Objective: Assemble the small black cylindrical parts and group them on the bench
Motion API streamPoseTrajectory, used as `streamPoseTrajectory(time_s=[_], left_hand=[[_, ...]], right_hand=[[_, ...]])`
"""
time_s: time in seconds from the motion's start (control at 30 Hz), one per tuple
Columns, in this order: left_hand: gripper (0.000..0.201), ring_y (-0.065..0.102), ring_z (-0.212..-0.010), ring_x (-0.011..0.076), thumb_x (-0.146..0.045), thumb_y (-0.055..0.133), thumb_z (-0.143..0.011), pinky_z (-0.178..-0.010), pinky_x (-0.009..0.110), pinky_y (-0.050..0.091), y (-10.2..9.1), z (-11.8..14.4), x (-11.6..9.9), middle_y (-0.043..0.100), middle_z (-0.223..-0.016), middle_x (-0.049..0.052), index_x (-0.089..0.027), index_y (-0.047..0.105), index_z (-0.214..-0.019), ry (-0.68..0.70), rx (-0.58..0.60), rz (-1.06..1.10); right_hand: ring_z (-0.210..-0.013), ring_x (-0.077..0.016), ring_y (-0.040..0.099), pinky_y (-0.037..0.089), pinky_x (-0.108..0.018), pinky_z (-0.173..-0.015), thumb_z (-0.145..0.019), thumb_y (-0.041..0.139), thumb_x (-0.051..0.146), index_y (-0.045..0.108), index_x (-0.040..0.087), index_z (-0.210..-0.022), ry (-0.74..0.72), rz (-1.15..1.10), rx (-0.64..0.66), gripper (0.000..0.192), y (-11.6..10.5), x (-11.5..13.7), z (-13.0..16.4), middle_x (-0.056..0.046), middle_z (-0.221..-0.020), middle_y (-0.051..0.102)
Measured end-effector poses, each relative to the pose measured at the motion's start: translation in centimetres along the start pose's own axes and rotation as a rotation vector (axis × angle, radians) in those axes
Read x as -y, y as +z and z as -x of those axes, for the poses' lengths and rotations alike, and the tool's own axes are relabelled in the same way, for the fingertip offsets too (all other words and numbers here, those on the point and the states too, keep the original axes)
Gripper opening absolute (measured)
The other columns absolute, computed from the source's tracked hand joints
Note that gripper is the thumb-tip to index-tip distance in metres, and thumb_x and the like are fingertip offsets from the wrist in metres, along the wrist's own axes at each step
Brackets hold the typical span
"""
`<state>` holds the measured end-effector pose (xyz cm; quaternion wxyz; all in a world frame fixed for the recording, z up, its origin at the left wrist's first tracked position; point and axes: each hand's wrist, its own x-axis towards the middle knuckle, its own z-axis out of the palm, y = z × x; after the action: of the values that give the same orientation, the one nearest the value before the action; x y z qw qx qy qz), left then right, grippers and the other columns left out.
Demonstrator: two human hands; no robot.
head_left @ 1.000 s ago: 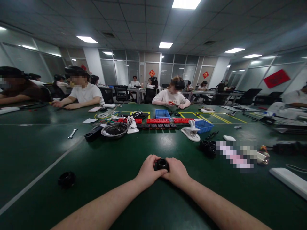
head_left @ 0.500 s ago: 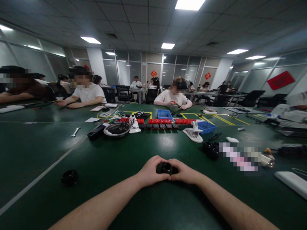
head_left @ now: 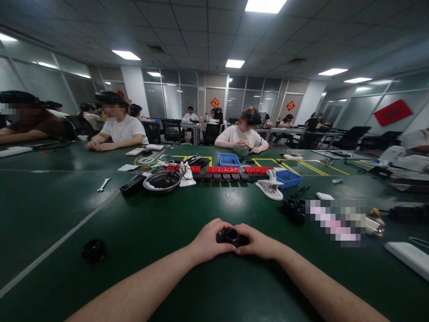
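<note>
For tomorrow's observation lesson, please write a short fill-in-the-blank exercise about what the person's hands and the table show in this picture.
1. Both hands, the left hand and the right hand, hold one small ____ ring-shaped part between them.
2. The table has a dark ____ top.
3. A second black ring lies alone on the person's ____ side.
4. Two small trays near the table's middle are ____.

Missing words: black; green; left; blue
</note>
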<state>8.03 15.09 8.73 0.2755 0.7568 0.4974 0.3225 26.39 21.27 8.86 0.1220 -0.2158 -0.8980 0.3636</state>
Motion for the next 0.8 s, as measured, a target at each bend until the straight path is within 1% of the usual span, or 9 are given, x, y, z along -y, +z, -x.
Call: streamPoseTrajectory(time_s=[0.13,0.27,0.33,0.4,0.5,0.57,0.67,0.73,0.8], left_hand=[[0.042,0.045,-0.070,0.0130,-0.040,0.065,-0.060,-0.060,0.022,0.037,0.0,-0.1,0.1,0.048,-0.082,0.000,-0.022,0.054,-0.096,-0.005,0.009,0.000],[0.043,0.044,-0.068,0.0126,-0.041,0.065,-0.058,-0.059,0.022,0.036,0.1,-0.1,0.1,0.047,-0.081,-0.001,-0.022,0.055,-0.095,-0.009,0.003,0.013],[0.043,0.044,-0.069,0.0127,-0.042,0.065,-0.058,-0.059,0.022,0.035,0.1,-0.1,0.1,0.048,-0.081,0.000,-0.021,0.055,-0.094,-0.016,-0.001,0.024],[0.044,0.043,-0.068,0.0126,-0.043,0.066,-0.056,-0.058,0.022,0.035,0.2,-0.1,0.0,0.048,-0.081,0.000,-0.020,0.055,-0.092,-0.028,-0.006,0.043],[0.046,0.044,-0.068,0.0126,-0.044,0.068,-0.052,-0.058,0.022,0.036,0.4,-0.1,0.1,0.048,-0.081,0.000,-0.019,0.056,-0.089,-0.053,-0.016,0.083],[0.048,0.044,-0.069,0.0129,-0.043,0.070,-0.050,-0.059,0.022,0.036,0.7,-0.1,0.2,0.048,-0.081,0.000,-0.018,0.056,-0.088,-0.076,-0.034,0.102],[0.046,0.045,-0.069,0.0130,-0.037,0.072,-0.048,-0.059,0.022,0.037,1.2,-0.1,0.3,0.048,-0.082,0.000,-0.018,0.055,-0.086,-0.117,-0.081,0.109],[0.043,0.045,-0.068,0.0129,-0.034,0.072,-0.049,-0.059,0.022,0.037,1.5,-0.1,0.3,0.048,-0.081,0.000,-0.017,0.055,-0.085,-0.151,-0.136,0.100],[0.040,0.045,-0.069,0.0132,-0.031,0.071,-0.050,-0.059,0.023,0.037,1.7,-0.1,0.2,0.048,-0.081,0.000,-0.017,0.054,-0.084,-0.181,-0.199,0.083]], right_hand=[[-0.091,-0.0193,0.045,0.032,-0.032,-0.082,-0.068,0.060,0.031,0.056,0.018,-0.099,-0.032,-0.029,0.038,0.034,-0.3,-0.2,0.0,-0.003,-0.095,0.054],[-0.088,-0.0187,0.046,0.033,-0.030,-0.079,-0.069,0.059,0.031,0.058,0.017,-0.094,-0.017,-0.043,0.046,0.029,-0.3,-0.1,-0.1,-0.002,-0.091,0.055],[-0.085,-0.0182,0.046,0.034,-0.029,-0.076,-0.067,0.060,0.032,0.058,0.016,-0.091,0.014,-0.039,0.021,0.029,-0.1,-0.2,-0.2,-0.002,-0.087,0.054],[-0.079,-0.0167,0.046,0.035,-0.026,-0.070,-0.065,0.063,0.032,0.058,0.015,-0.087,0.056,-0.033,-0.013,0.028,0.2,-0.3,-0.3,-0.001,-0.081,0.053],[-0.070,-0.0138,0.045,0.034,-0.022,-0.060,-0.058,0.067,0.033,0.055,0.015,-0.075,0.109,-0.001,-0.077,0.028,0.6,-0.8,-0.3,0.002,-0.072,0.049],[-0.067,-0.0127,0.044,0.032,-0.021,-0.057,-0.053,0.070,0.033,0.051,0.015,-0.070,0.133,0.038,-0.112,0.031,0.9,-1.1,-0.4,0.003,-0.069,0.046],[-0.064,-0.0122,0.043,0.030,-0.020,-0.053,-0.049,0.070,0.038,0.046,0.016,-0.068,0.181,0.132,-0.165,0.038,1.5,-0.9,-0.6,0.003,-0.068,0.046],[-0.063,-0.0127,0.042,0.029,-0.021,-0.053,-0.050,0.068,0.043,0.045,0.017,-0.068,0.248,0.272,-0.238,0.039,2.2,-0.3,-0.9,0.002,-0.067,0.046],[-0.064,-0.0146,0.043,0.030,-0.024,-0.056,-0.055,0.063,0.044,0.045,0.017,-0.069,0.319,0.448,-0.318,0.036,3.0,0.4,-1.2,0.000,-0.068,0.049]])
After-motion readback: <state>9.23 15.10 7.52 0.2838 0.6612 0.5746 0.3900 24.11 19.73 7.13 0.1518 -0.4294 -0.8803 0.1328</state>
